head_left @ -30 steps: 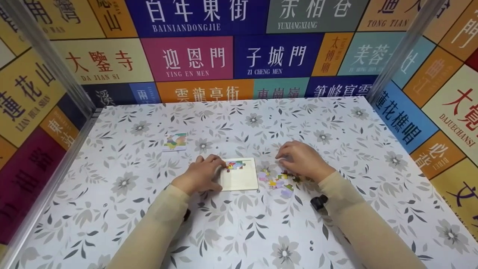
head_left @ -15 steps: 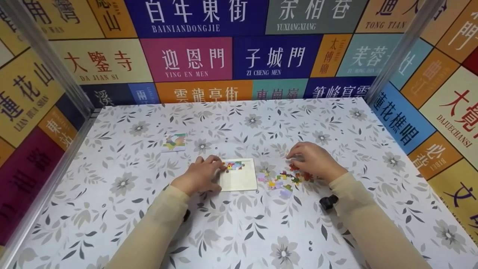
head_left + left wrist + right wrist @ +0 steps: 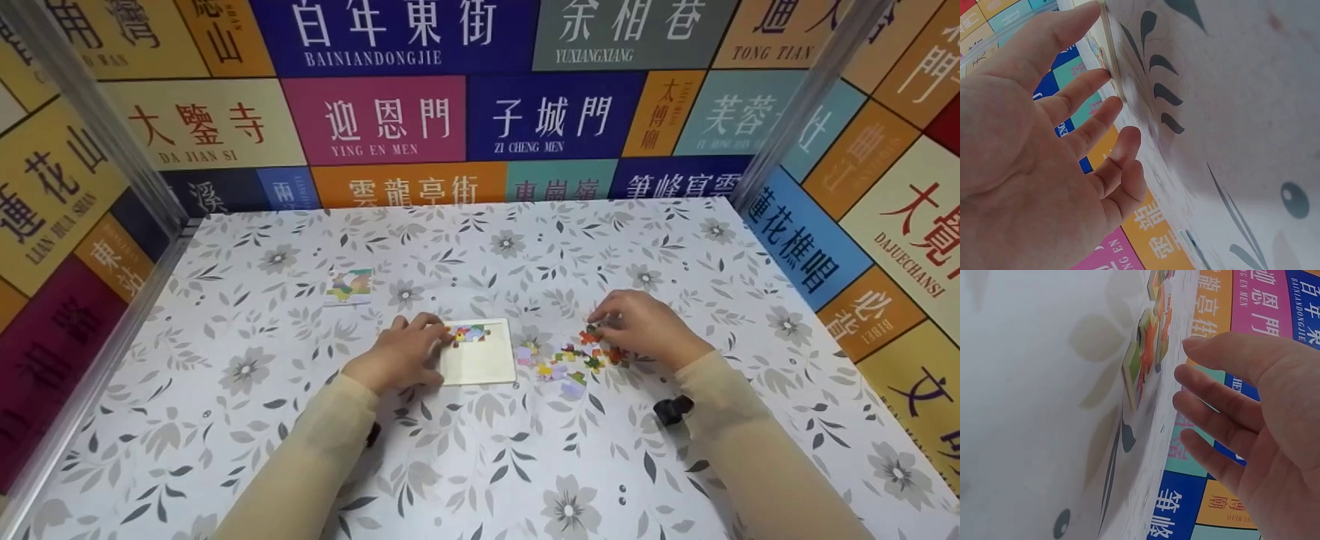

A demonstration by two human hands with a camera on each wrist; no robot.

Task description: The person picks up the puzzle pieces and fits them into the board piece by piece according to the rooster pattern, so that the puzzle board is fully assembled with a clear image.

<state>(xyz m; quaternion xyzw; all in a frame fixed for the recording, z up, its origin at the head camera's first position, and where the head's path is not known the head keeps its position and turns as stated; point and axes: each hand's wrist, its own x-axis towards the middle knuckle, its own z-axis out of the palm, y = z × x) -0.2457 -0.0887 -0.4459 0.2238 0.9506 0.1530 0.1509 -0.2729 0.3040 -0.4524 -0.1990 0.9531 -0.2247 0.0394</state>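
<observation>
A shallow cream puzzle tray [image 3: 484, 364] lies on the table, with several joined jigsaw pieces [image 3: 470, 333] along its upper side. My left hand [image 3: 397, 352] rests at the tray's left side. In the left wrist view, the thumb and two fingertips touch the tray's edge [image 3: 1111, 48], while the other fingers bend loosely. Loose jigsaw pieces [image 3: 574, 384] in lilac, yellow, green and red lie scattered right of the tray. Close over the red ones is my right hand [image 3: 651, 328]. The right wrist view shows its fingers apart, holding nothing, beside a few pieces [image 3: 1133, 371].
A small square picture card [image 3: 349, 287] lies further back on the left. The table [image 3: 450, 480] has a floral white cover. Panels with large lettering [image 3: 397, 120] stand behind it and along both sides, with clear posts at the back corners.
My right hand has moved to the right, uncovering the red and green pieces, and now sits over the right end of the pile. My left hand has stayed at the tray.
</observation>
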